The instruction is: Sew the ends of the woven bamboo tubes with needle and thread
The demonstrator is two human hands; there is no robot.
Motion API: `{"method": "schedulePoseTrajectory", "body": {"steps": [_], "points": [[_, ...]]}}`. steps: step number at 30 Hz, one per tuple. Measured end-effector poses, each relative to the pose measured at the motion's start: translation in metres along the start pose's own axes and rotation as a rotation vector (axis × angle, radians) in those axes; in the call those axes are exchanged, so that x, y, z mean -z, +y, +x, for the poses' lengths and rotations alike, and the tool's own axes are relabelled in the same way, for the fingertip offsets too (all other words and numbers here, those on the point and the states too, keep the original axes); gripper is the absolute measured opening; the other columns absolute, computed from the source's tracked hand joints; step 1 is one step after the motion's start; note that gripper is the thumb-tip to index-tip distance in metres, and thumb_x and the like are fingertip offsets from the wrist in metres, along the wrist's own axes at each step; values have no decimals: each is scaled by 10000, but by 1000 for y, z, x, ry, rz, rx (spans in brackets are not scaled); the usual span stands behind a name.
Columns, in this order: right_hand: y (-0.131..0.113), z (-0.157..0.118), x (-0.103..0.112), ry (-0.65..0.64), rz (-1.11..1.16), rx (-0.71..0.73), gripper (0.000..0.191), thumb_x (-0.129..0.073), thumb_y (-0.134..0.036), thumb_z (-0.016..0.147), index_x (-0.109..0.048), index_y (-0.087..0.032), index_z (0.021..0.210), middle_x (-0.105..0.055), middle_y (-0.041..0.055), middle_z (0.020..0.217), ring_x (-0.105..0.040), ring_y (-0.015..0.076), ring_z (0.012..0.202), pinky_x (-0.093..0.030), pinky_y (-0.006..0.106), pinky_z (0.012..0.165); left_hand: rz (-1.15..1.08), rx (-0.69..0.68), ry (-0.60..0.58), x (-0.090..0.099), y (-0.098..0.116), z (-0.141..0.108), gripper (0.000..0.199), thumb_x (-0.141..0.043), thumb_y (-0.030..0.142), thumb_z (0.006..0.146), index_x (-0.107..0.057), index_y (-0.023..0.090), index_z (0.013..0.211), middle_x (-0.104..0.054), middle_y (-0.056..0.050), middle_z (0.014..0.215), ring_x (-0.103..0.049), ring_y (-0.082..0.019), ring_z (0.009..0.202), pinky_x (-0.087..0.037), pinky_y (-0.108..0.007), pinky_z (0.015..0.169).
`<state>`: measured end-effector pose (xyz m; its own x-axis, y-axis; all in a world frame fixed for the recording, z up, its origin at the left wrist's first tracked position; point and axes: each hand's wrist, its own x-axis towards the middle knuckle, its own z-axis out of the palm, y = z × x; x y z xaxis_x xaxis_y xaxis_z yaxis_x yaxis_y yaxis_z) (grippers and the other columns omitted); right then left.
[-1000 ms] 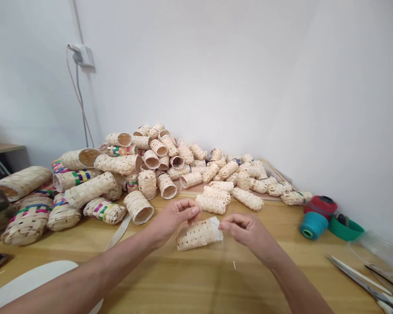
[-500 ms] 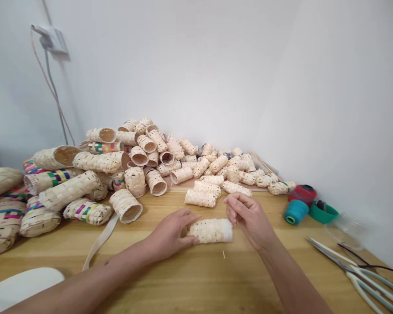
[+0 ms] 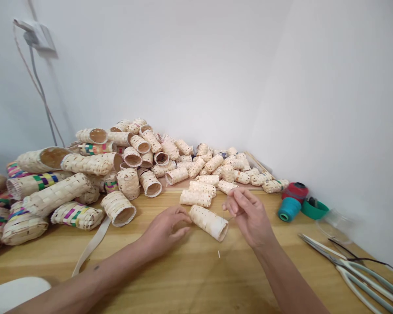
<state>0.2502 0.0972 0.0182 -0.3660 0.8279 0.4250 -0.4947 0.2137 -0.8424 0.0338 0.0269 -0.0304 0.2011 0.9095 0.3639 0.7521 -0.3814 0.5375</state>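
A pale woven tube (image 3: 208, 223) lies on the wooden table between my hands, its open end turned toward the lower right. My left hand (image 3: 167, 229) is at the tube's left end, fingers apart and curved, holding nothing. Just right of the tube, my right hand (image 3: 249, 213) has its thumb and fingertips pinched together. A faint thin line, like a thread, runs near those fingertips, but what they hold is too small to make out. A small white sliver (image 3: 219, 254) rests on the table below the tube.
Many woven tubes (image 3: 87, 164) are piled at the left and back. To the right are a teal thread spool (image 3: 289, 209), a red spool (image 3: 296, 191), a green ring-shaped item (image 3: 315, 211) and large scissors (image 3: 343, 266). A flat strap (image 3: 93, 244) lies at the left.
The tube has turned so that its open end points to the lower right and shows its inside. My left hand has let go of it. The view has shifted slightly.
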Motion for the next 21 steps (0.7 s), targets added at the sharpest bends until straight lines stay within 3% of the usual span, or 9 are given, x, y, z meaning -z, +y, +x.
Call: {"method": "schedulePoseTrajectory", "body": {"steps": [5,7,15,18,21], "points": [[6,-1,-3,-28,-30,-23,207,-703,-407,804,-692,-200,789,-462,-61,484,-399,103,478,-458,304,671,-74,-79,-160,-5,9,-3,191,-598,268,854,-693,232,1016,-649,-52,1189,-579,-227,1090,-429,-331,961],[6,-1,-3,-38,-31,-25,204,-694,-406,811,-693,-203,796,-461,-63,487,-399,103,479,-460,306,677,-78,-96,-173,-5,11,-3,205,-599,254,854,-686,239,1039,-664,-46,1165,-582,-223,1077,-427,-330,956],[7,-2,-4,-80,-9,-23,205,-682,-404,828,-693,-201,803,-465,-63,488,-386,95,475,-471,306,687,-61,-36,-3,-3,9,-1,141,-541,238,885,-671,201,841,-682,-48,908,-603,-207,879,-461,-312,810],[7,-3,-5,-91,-3,-21,198,-671,-396,842,-696,-202,812,-465,-60,486,-395,101,486,-470,306,688,-26,-54,99,-1,8,2,124,-541,220,884,-652,219,939,-664,-60,1038,-585,-224,992,-454,-351,891],[6,-4,-6,-102,2,-21,196,-665,-395,847,-700,-204,815,-467,-53,479,-433,114,514,-467,301,683,71,-117,97,-2,6,8,329,-553,231,886,-560,233,1215,-565,-95,1301,-486,-258,1211,-372,-422,1037]]}}
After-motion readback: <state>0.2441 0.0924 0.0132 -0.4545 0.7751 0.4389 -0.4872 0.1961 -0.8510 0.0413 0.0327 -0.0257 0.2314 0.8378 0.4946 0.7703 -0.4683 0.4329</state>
